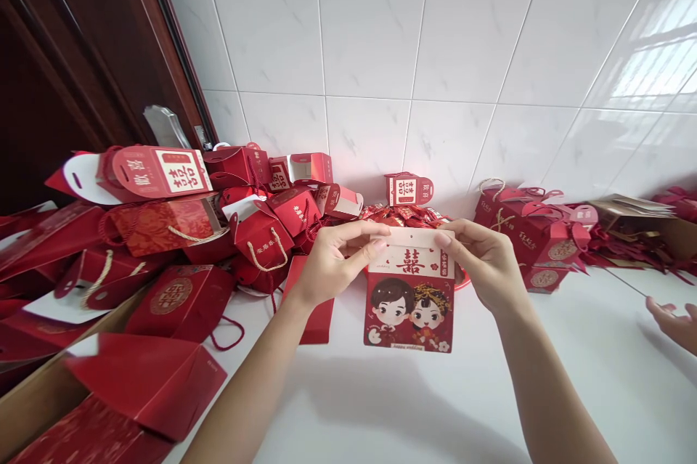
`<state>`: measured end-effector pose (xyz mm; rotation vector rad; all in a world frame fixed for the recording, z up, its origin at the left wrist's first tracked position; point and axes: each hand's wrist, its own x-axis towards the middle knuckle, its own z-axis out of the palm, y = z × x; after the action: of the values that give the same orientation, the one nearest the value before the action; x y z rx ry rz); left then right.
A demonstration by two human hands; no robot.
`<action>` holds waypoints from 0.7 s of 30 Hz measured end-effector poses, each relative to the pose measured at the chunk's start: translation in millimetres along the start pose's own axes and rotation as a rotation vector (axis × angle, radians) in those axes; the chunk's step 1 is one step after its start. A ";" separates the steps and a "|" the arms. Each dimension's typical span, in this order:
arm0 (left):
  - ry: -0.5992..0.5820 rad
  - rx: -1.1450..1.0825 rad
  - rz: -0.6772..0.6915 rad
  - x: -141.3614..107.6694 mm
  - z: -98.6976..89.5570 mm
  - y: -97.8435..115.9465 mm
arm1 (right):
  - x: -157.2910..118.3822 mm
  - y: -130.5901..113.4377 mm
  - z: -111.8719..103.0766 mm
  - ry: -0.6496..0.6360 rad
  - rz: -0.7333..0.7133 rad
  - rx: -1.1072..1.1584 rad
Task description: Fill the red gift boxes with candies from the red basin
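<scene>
A flat red and white card packet [409,304] with two cartoon figures hangs upright over the white table, held by its pale top edge. My left hand [345,261] pinches the top left corner between thumb and fingers. At the top right corner, my right hand [482,257] grips the same packet with thumb and fingers. Behind the packet, a red-rimmed container [462,285] of shiny red wrapped items is partly hidden. A flat red piece [317,322] lies on the table beside my left wrist.
Many red gift boxes [179,300] with cords are piled at the left, some in a cardboard box. More red boxes [549,235] stand by the tiled wall at the right. Another person's hand [675,322] is at the right edge of the white table [593,355].
</scene>
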<state>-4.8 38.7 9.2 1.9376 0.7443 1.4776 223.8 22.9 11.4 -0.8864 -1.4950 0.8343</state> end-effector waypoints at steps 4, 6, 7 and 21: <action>0.098 0.033 0.091 -0.6 3.7 -1.8 | -1.2 -3.3 -3.4 -0.128 -0.004 -0.058; 0.114 0.026 0.111 -1.4 6.4 -2.0 | -2.5 -3.9 -6.0 -0.125 -0.045 -0.096; 0.114 0.011 0.107 -1.8 7.8 -1.9 | -3.4 -4.6 -7.7 -0.110 -0.078 -0.119; 0.269 0.024 -0.022 10.8 -31.3 -1.3 | -15.3 -14.1 -129.8 1.003 -0.254 -0.559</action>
<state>-32.7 51.1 21.9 1.7609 0.9000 1.7438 352.8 5.7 29.4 -1.2303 -0.8829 -0.2631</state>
